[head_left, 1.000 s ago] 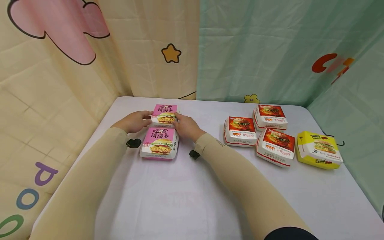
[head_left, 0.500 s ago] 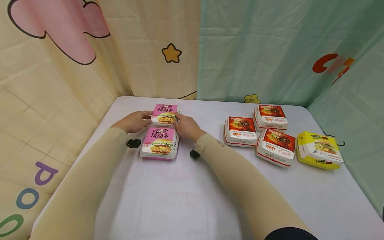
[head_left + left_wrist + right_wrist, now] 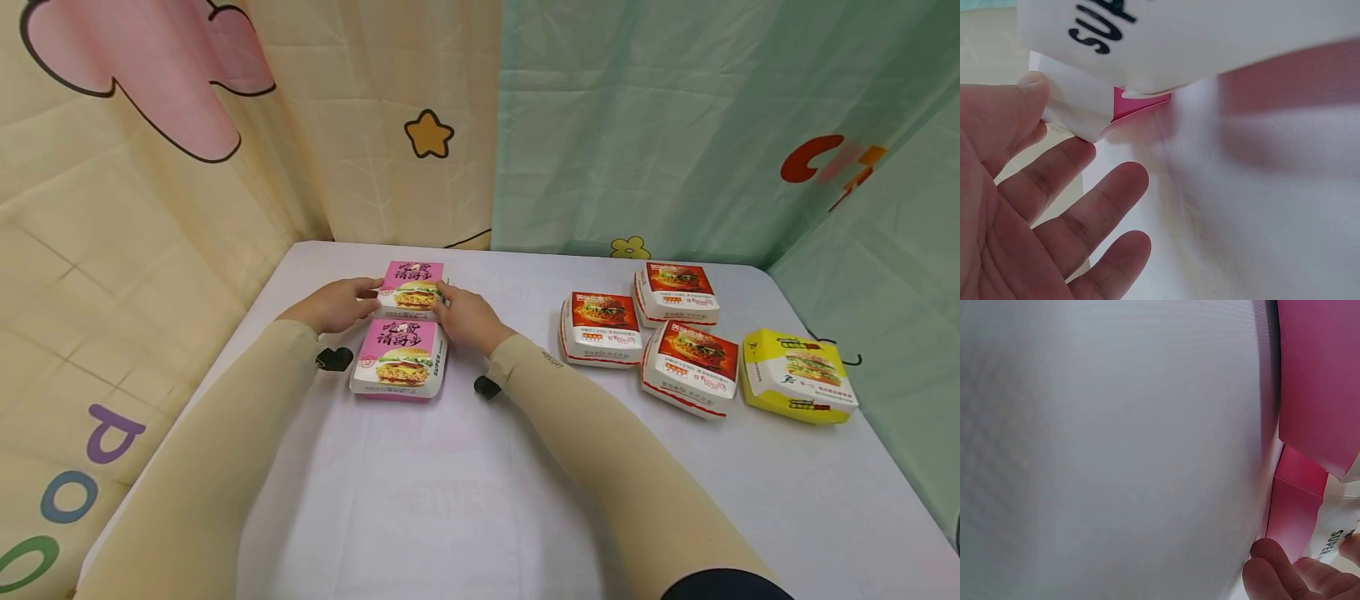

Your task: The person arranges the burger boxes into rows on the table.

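Two pink-and-white burger boxes lie one behind the other on the left of the table, closely spaced. My left hand holds the far burger box by its left side. In the left wrist view, thumb and forefinger are at a corner of that box, and the other fingers spread below. From the right side my right hand grips the same box, fingertips low on its pink wall in the right wrist view. The near burger box sits between the wrists, untouched by fingers.
Right of the hands stand three red-and-white burger boxes, left, back and front. A yellow-and-white burger box lies by the right edge. Curtains hang behind the white table.
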Motion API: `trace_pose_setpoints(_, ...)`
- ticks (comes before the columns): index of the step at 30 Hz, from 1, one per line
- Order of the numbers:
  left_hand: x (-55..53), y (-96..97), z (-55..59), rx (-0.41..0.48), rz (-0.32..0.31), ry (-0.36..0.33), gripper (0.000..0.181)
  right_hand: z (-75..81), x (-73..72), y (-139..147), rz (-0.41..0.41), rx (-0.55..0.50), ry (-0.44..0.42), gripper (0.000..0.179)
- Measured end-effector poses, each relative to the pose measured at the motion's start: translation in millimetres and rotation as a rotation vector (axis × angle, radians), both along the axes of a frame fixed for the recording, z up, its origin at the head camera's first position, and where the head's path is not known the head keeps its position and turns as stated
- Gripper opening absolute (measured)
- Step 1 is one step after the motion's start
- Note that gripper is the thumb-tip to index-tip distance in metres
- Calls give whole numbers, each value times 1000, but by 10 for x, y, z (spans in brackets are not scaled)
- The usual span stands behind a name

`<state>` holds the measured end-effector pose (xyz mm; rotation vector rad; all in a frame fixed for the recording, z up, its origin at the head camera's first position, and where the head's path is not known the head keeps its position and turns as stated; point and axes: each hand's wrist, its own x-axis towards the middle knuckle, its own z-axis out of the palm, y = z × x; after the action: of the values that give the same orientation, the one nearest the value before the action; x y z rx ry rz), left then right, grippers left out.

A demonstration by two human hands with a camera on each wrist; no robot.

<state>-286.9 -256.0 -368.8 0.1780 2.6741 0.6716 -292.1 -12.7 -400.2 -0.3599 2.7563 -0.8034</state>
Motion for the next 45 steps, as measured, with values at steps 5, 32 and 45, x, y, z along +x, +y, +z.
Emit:
trace_pose_setpoints(5,12,2,22,17,22,-24,64,18,12,-14,-22,-6,-18,61)
trace_pose_setpoints(32,24,-2,13,63,43,-51,65,21,21,-11,-34,-65,-21,60)
trace_pose_setpoints(45,28,-13,45,34,14,-41,66,15,19,-4,-31,-71,-12,61)
